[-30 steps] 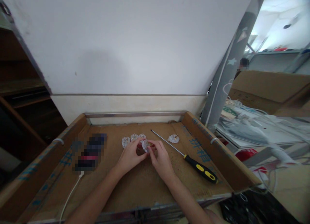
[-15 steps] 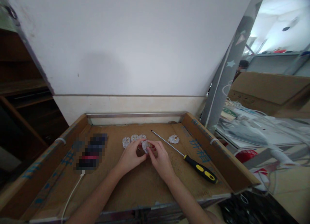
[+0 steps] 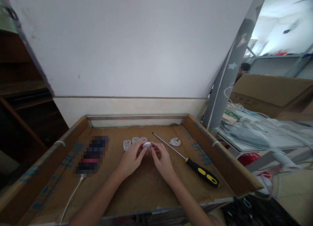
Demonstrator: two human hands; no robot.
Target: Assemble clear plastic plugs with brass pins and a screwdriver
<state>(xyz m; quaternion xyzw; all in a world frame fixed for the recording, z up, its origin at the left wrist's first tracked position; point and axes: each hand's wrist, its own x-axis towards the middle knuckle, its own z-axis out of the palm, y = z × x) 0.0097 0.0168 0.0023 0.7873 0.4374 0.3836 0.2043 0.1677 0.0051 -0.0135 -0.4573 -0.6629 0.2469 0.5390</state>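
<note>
My left hand (image 3: 133, 157) and my right hand (image 3: 161, 159) meet over the middle of the cardboard tray. Between their fingertips is a small round clear plastic plug (image 3: 147, 144), with a pale face up and a brass-coloured pin pointing down toward me. Just behind my left hand stand similar clear plug pieces (image 3: 127, 143) in a row, partly covered by the fingers. Another clear plug piece (image 3: 175, 141) lies apart, right of my right hand. A screwdriver (image 3: 202, 172) with a black and yellow handle rests diagonally on the tray, its tip pointing away from me.
The cardboard tray (image 3: 117, 196) has raised side walls. On its left lies a blurred phone-like object (image 3: 91, 156) with a white cable (image 3: 70, 196). A wall (image 3: 146, 56) rises behind. At right are a grey post (image 3: 221, 89), plastic bags (image 3: 246, 134) and a cardboard box (image 3: 269, 92); a person's head shows beyond.
The plug in my fingers has turned: its pale face now tips upward and a pin shows below. Both hands stay in nearly the same place. The other pieces and the screwdriver lie as before.
</note>
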